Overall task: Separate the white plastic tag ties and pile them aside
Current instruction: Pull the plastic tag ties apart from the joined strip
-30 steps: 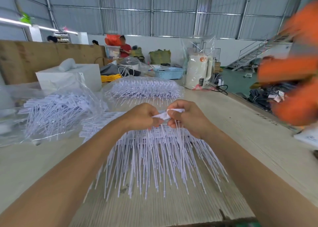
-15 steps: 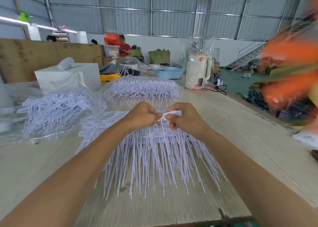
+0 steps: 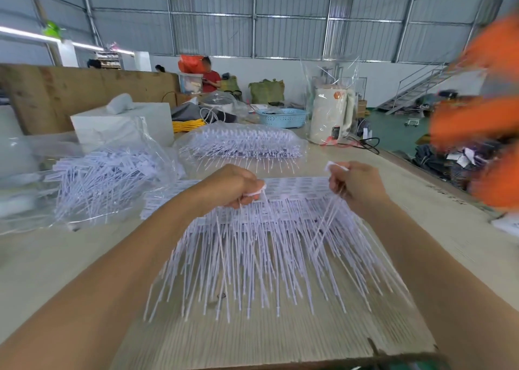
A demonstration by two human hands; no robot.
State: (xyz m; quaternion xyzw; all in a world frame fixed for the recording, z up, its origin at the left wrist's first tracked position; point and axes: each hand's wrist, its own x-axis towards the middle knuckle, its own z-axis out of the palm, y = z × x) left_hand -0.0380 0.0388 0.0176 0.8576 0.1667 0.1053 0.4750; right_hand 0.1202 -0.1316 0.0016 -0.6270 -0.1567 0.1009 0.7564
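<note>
Two small clumps of tag ties are held right now, one in each fist, raised just above the big fanned-out stack of white plastic tag ties [image 3: 269, 246] spread on the table [image 3: 70, 260]. A few ties are pinched in the curled fingers of the left hand [image 3: 233, 187], with tails hanging down into the stack. A tie head is gripped at the fingertips of the right hand [image 3: 355, 184], with thin tails trailing below. The hands are set well apart, so a separating pull looks to be the step in hand. Next, the freed ties would probably need to be carried over to the loose pile [image 3: 104, 179] in the clear bag on the left and dropped there, ideally without tails being snagged on the stack underneath.
</note>
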